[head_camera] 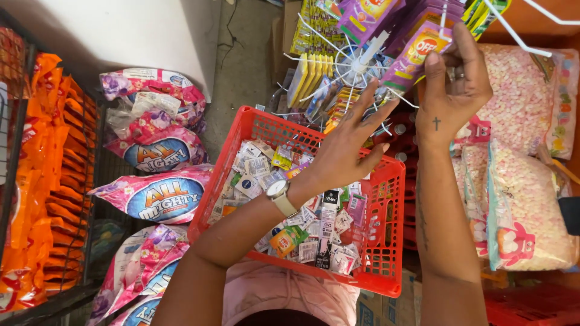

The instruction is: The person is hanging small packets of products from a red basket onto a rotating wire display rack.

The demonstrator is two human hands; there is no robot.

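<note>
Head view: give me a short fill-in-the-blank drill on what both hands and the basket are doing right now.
1. The right hand grips a purple packet hanging on a white wire ____.
2. The left hand, with fingers spread, wears a ____ at the wrist.
3. The small sachets lie inside a ____ plastic basket.
4. The pink detergent bags lie to the basket's ____.

Missing words: rack; watch; red; left

A pale wall (pixel 109 30) fills eleven o'clock, meeting a grey concrete floor (pixel 241 54) at twelve, crossed by a thin dark cable (pixel 228 27). A black wire rack (pixel 18 121) stands at nine o'clock. Orange-red shelving (pixel 531 27) backs two o'clock. Lighting is even.
</note>
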